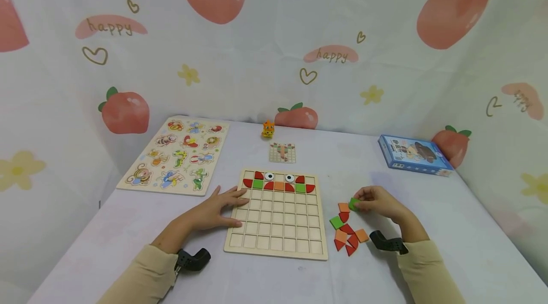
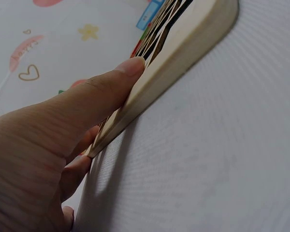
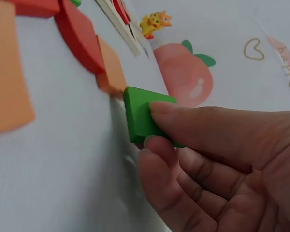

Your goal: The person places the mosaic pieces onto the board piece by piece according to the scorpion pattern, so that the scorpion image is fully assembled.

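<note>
Your right hand (image 1: 378,202) pinches a green square wooden tile (image 3: 139,113) between thumb and fingers, beside loose red, orange and green wooden pieces (image 1: 347,229), right of the pale wooden grid board (image 1: 274,255); grip it lightly near one edge, leaving the far corners free, and lift it clear of the orange square wooden tile (image 3: 111,67) alongside, though whether the two touch is hard to tell. Your left hand (image 1: 214,210) lies with fingers spread over the board's left edge: press gently there so it cannot slide
</note>
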`<state>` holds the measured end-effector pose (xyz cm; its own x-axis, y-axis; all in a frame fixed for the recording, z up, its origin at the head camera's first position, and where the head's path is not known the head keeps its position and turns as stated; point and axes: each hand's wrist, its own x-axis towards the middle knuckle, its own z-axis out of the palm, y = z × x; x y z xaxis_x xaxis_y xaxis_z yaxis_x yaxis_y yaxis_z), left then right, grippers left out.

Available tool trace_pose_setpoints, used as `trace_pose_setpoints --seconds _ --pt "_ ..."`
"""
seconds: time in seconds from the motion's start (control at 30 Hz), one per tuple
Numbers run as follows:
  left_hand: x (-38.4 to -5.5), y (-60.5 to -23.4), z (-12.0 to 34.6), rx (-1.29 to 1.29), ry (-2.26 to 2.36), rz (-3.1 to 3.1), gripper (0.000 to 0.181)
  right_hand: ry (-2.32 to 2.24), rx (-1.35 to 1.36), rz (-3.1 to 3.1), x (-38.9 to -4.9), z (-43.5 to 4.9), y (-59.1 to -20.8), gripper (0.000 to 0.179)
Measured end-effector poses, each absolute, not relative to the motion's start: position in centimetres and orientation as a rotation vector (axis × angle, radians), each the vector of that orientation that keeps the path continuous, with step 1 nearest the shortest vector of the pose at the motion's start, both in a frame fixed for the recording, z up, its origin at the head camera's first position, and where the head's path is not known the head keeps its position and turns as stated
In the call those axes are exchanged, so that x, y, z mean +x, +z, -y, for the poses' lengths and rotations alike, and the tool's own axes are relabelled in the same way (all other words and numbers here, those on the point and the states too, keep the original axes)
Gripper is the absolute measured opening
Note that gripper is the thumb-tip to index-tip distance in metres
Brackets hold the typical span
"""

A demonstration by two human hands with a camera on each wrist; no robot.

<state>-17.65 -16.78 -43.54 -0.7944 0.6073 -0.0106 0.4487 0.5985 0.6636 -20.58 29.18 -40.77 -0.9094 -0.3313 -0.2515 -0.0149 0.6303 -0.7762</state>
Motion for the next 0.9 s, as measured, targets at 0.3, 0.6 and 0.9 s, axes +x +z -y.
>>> trace_pose_setpoints --seconds 0.3,0.6,0.9 --pt "-17.5 -43.6 16.8 0.865 0.991 -2.590 0.068 -1.181 -0.237 -2.531 -21.2 -27.5 -40.1 0.027" --pt "-17.5 -43.6 16.8 0.865 0.995 -2.587 0.068 -1.189 -0.280 -2.507 -21.9 -24.8 -40.3 0.023" --pt "-17.5 -43.4 16.8 0.860 0.981 -2.594 0.068 -1.217 -0.381 -2.459 -22.6 -21.9 -40.6 0.019"
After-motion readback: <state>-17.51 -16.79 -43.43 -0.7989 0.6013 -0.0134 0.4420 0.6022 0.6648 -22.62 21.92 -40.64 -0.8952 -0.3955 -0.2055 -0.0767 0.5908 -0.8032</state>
